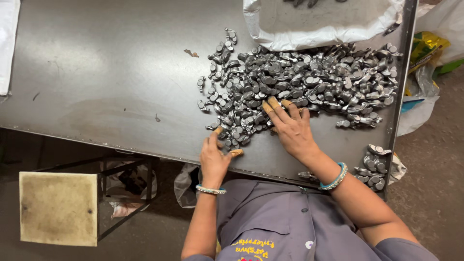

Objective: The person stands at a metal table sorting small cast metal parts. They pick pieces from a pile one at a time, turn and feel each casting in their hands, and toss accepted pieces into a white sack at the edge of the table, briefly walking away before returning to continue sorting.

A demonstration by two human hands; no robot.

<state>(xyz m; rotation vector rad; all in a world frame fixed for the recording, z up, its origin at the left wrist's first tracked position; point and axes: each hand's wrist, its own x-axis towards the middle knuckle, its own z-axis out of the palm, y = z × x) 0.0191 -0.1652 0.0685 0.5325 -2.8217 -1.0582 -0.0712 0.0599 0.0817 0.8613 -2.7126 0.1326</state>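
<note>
Grey short-sleeved shirt, beaded bangles

It is a factory workshop: a steel table [106,72] carries a heap of small metal parts [309,82], above a bare concrete floor [435,183].

The white sack [309,29] is cut off by the top edge, its contents barely seen. Parts beneath the right hand [290,128] are hidden. The left hand [215,157] fingertips are buried among small metal parts [309,79]. The desk [106,72] is cropped at the top.
</note>
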